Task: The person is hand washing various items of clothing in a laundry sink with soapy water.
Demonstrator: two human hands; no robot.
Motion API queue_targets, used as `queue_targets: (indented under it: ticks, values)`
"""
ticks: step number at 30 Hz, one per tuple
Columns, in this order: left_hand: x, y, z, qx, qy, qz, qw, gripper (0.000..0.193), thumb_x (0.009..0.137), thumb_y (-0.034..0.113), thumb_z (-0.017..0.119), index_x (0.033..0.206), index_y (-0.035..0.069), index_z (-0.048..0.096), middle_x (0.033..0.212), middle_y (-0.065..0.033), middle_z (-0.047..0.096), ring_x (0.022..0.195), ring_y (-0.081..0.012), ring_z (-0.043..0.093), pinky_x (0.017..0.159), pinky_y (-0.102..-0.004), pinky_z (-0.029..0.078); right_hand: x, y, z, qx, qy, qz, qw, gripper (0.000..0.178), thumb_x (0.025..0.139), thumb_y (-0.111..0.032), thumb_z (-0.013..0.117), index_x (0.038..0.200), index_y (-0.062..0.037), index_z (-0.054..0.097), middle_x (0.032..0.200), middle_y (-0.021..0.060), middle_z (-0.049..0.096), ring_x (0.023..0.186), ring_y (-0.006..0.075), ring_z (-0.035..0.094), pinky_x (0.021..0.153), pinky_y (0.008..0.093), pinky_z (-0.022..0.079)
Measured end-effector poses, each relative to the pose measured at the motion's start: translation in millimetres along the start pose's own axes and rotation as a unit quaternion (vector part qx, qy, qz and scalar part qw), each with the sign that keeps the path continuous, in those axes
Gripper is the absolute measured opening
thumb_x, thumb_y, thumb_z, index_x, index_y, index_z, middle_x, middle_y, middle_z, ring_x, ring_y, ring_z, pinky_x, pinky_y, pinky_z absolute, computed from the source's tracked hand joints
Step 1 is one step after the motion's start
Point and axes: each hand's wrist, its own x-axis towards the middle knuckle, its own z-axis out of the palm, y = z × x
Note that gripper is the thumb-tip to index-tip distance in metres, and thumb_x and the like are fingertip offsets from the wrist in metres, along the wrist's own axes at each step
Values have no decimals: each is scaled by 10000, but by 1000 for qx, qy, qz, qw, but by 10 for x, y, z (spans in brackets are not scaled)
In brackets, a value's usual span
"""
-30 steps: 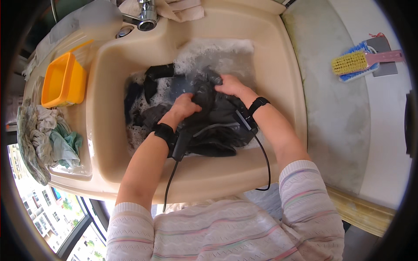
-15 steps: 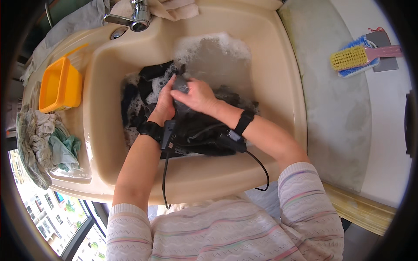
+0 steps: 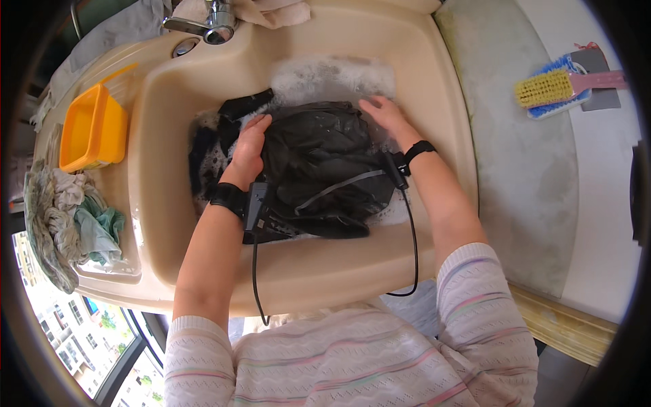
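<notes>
Right now my left hand [image 3: 247, 149] lies flat and open on the left side of the dark garment [image 3: 319, 166], fingers spread over the wet cloth, while my right hand [image 3: 385, 114] rests open on its upper right edge, palm down, gripping nothing. The garment sits bunched in the middle of the beige sink [image 3: 434, 81], soaked through, with suds [image 3: 332, 74] floating behind it and around its left side. Judging from the foam and how wet the cloth is, I'd say the soaking and soaping are well along, but the suds are all there to be rinsed out and nothing has been wrung or lifted clear. The tap [image 3: 210, 24] above looks shut, though I can't be sure. A yellow tub [image 3: 91, 129] and a heap of rags [image 3: 68, 217] sit on the left ledge; a brush [image 3: 549, 88] lies well apart on the right counter. How deep the water is, and what kind of garment this is, I can't make out; its lower folds hide under my wrists.
</notes>
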Motion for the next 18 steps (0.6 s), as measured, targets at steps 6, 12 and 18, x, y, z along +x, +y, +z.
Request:
queue_targets:
  ticks: [6,12,18]
  values:
    - [-69,-21,131,-60,-36,-142,987,440,873,331,508,1170,8,481,1100,-108,557,1000,-207,532,835,-337,450,-450,-705,856,61,-150,-130,978,398,743,-354,642,940,-10,605,775,111,627,708,183,587,648,328,463]
    - [147,-7,76,26,-18,-41,999,335,768,89,561,1077,-35,523,949,-113,587,822,-210,562,728,-322,459,-466,-979,621,-122,-60,-187,973,308,735,-354,568,796,-55,613,798,194,602,766,368,578,670,447,460]
    - [-158,696,178,288,59,237,926,413,722,49,580,1131,42,529,968,-118,580,882,-193,533,757,-298,438,-612,-949,1,-292,6,-247,924,363,700,-417,621,859,-92,644,858,127,632,811,309,599,730,398,479]
